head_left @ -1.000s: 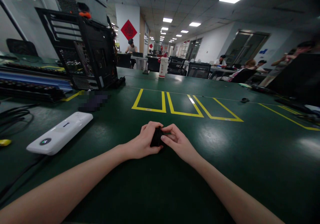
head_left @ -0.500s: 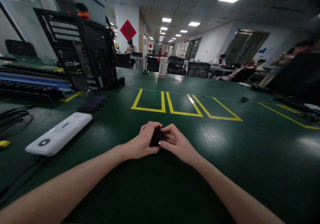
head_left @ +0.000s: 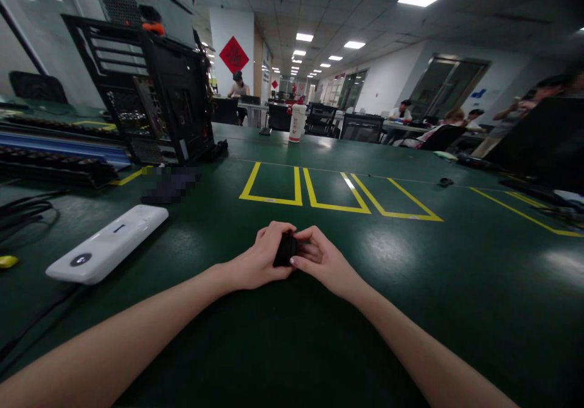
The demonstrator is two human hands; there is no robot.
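A small black box-like object (head_left: 284, 249) is held between my two hands, low over the green table (head_left: 274, 341). My left hand (head_left: 261, 257) wraps round its left side, fingers over the far edge and thumb at the near edge. From the right, the fingertips and thumb of my right hand (head_left: 325, 262) grip its right edge. Part of the object is hidden by the fingers.
A white oblong device (head_left: 109, 244) with a cable lies at left. Behind it stands an open black computer case (head_left: 159, 92). Yellow tape outlines (head_left: 335, 207) mark the table ahead, with a white cup (head_left: 297, 122) beyond. A dark round item (head_left: 445, 182) lies at right. People sit farther back.
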